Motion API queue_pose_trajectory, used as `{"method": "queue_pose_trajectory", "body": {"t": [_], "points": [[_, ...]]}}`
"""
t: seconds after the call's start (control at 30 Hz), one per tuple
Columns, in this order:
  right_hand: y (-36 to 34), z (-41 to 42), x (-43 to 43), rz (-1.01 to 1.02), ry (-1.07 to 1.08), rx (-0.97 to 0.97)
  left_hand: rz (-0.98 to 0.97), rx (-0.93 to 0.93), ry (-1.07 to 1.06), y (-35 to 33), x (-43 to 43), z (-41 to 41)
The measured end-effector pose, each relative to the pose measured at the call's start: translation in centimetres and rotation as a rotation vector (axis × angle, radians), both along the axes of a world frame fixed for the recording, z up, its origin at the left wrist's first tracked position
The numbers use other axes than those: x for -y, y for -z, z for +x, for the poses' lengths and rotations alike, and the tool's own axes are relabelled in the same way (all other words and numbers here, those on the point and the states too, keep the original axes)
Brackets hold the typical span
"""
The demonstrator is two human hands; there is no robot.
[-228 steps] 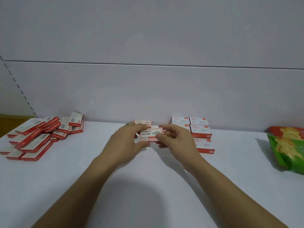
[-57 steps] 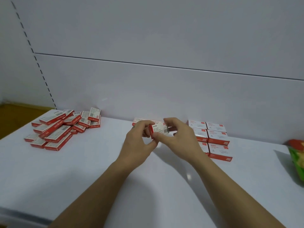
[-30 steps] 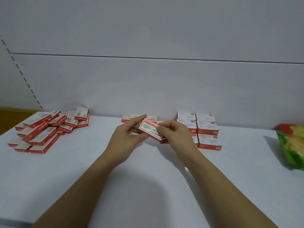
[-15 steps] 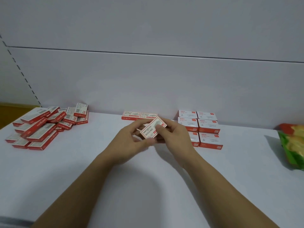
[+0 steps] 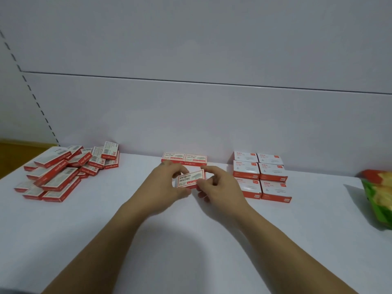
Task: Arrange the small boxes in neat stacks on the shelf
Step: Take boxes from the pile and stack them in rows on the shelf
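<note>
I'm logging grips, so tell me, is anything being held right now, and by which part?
One small staple box: the left hand pinches its left end and the right hand pinches its right end.

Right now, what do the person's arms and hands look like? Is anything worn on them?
Both are bare. The left hand and right hand carry no gloves, rings or watch that shows. The left forearm and right forearm have no sleeves in view.
</note>
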State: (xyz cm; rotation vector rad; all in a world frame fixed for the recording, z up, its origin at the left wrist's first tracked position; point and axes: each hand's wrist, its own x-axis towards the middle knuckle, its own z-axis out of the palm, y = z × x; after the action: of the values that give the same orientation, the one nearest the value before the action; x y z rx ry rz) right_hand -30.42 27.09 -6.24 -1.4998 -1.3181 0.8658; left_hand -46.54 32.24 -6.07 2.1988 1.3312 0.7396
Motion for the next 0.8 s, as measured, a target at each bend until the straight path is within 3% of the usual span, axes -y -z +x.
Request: {"method": "queue_pose_trajectory", "body": {"t": [0.27, 0.4, 0.8], "points": [[-1.2, -1.1, -2.7, -0.025, -0.105, 0.386, 0.071, -0.215, -0.041, -1.7, -3.6, -2.7], [-1.9, -1.6, -3.9, -0.031, -0.047, 0.383, 0.119, -0.33, -0.034, -1.4, -5.8, -3.6], [-1.0, -1.8, -5.3, -0.09, 0.039, 0.335, 0.249, -0.426, 0.01, 1.0, -8.2, -4.0]]}}
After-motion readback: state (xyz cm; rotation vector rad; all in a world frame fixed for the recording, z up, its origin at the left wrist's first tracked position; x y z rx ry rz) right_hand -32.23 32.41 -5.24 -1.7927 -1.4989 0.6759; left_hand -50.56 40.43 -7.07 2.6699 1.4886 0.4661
